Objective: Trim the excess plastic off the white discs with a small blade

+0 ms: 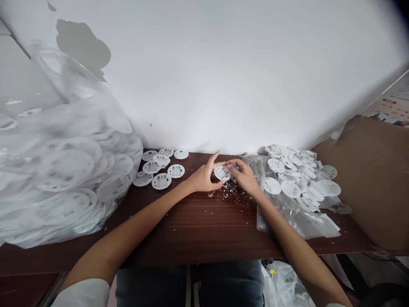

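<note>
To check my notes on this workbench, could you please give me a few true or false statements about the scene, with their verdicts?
1. The left hand and right hand together hold a white slotted disc. True.
2. The big clear bag of discs sits to the person's right. False: it is to the person's left.
3. Small scraps lie on the wooden table below the hands. True.
4. The loose discs beside the left hand stand in a rack. False: they lie flat on the table.

We hold a white plastic disc [222, 173] in our left hand [203, 177] and right hand [244, 178]. Little bits [230, 191] lie under it; more discs [176, 171] lie on both sides.
</note>
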The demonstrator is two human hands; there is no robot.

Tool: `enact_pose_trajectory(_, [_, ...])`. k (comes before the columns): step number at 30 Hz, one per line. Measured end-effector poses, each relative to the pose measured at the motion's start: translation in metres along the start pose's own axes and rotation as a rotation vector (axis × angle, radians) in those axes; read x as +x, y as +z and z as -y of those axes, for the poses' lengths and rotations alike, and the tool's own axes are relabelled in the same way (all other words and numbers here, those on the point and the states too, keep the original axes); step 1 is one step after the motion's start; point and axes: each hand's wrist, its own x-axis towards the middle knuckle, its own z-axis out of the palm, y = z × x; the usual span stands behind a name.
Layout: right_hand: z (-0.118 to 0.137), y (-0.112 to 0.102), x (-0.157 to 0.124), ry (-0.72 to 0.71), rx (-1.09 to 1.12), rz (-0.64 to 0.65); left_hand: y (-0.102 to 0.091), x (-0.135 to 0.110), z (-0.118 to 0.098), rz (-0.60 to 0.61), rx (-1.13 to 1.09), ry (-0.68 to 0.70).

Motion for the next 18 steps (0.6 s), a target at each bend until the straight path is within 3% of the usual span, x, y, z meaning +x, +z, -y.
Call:
enact_pose_trajectory(5, [0.0, 0.001, -0.001, 0.108, 0.01, 0.04, 0.0, -0.001, -0.003, -0.046, 0.049, -0.009])
enact_pose_trajectory(12, [0.004, 0.005, -0.002, 0.372, 0.452, 0.125, 0.002, 0.002, 0.002, -0.118, 0.423, 0.083])
enact_pose_trajectory(18, [0.005, 0.005, -0.004, 0.393, 0.46, 0.121, 0.007, 0.003, 0.01, -0.2, 0.613, 0.185])
